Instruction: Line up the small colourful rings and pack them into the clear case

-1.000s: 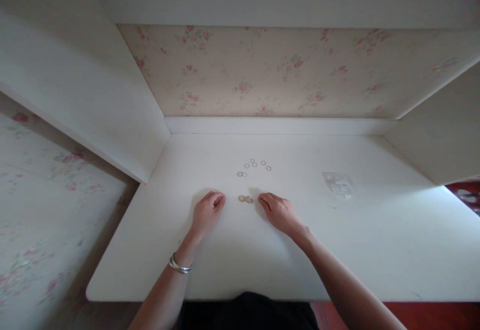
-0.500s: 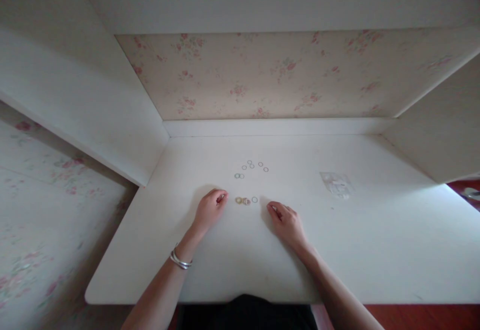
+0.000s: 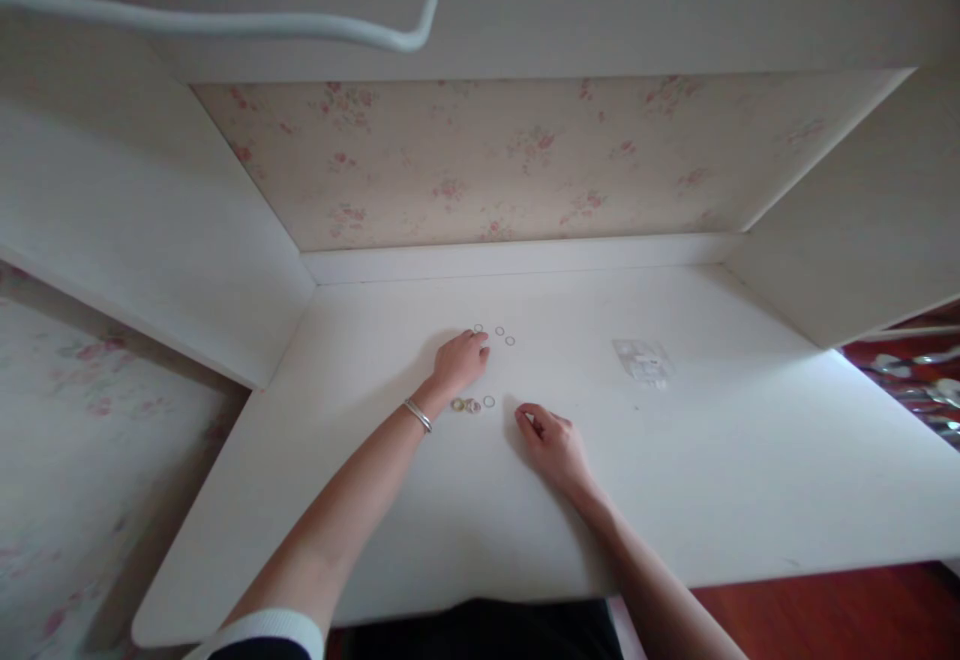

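Head view: left hand partly hides the rings.

The left hand obscures part of the far rings; contact between its fingertips and a ring is indeterminate. The right hand conceals its own palm. The ring cluster is too small for a count. Contents of the clear packet are blurred. The top and left edges crop the white tube; the right edge crops the shiny items, type unidentifiable.
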### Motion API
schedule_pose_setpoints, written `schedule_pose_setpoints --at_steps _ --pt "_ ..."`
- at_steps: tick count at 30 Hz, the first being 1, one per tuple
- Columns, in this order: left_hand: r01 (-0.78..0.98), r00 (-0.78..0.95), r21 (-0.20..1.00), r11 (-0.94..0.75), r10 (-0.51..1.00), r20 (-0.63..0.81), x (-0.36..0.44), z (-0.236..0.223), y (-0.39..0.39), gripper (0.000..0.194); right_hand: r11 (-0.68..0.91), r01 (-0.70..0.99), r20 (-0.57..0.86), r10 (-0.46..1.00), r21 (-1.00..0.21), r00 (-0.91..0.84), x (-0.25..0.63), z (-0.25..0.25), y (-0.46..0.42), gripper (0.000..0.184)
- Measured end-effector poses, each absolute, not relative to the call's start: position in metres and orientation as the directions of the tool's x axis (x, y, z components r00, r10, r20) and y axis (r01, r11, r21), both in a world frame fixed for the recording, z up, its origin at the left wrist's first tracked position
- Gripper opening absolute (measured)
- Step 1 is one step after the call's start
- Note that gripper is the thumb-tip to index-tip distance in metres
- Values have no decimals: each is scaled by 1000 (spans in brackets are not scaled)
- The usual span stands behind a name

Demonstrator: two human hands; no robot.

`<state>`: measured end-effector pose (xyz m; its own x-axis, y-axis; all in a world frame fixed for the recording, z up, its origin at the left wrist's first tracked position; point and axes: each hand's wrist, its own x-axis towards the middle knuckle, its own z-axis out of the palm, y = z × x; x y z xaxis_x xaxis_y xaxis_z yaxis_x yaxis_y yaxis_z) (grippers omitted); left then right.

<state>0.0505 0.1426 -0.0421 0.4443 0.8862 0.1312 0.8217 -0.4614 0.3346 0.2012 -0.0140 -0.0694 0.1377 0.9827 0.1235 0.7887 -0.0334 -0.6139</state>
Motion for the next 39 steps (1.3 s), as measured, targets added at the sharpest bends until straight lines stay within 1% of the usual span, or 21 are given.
schedule_pose_setpoints --at_steps 5,9,14,22,27,33,36,39 --pt "823 470 306 -479 876 108 53 -46 148 23 -26 801 109 988 -598 113 202 -65 -15 32" --pt "811 502 307 -498 862 72 47 -47 145 20 -11 805 112 989 -593 96 202 -64 -14 30" --pt "769 563 337 -543 825 44 41 -42 131 16 10 808 133 988 -590 85 202 -67 -14 29" --pt "688 644 414 -596 765 33 26 -22 86 20 42 815 169 983 -578 69 202 -69 -14 28" --pt "681 669 369 -632 742 36 24 -18 70 20 25 822 151 986 -569 75 202 -70 -13 28" --pt "681 688 311 -663 725 38 31 -25 66 20 24 831 143 988 -555 67 202 -68 -13 26" --pt "674 677 353 -650 733 57 31 -25 66 22 25 822 144 987 -568 69 201 -67 -14 26" --pt "662 599 462 -591 787 148 24 -23 71 21 15 807 138 987 -590 82 201 -66 -14 26"
